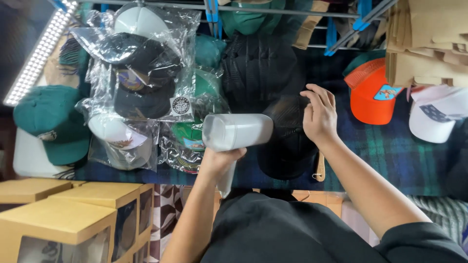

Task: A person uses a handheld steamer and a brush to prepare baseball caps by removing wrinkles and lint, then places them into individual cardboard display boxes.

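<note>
My left hand grips the handle of a white hand-held steamer, whose head points right toward a black cap lying on the plaid cloth. My right hand rests on top of that black cap with fingers spread, pressing it. The steamer head hovers just left of the cap, close to it.
Several caps in clear plastic bags pile up at the left, beside a green cap. An orange cap and a white cap lie at the right. Brown window boxes stand at lower left. Flat cardboard stacks at upper right.
</note>
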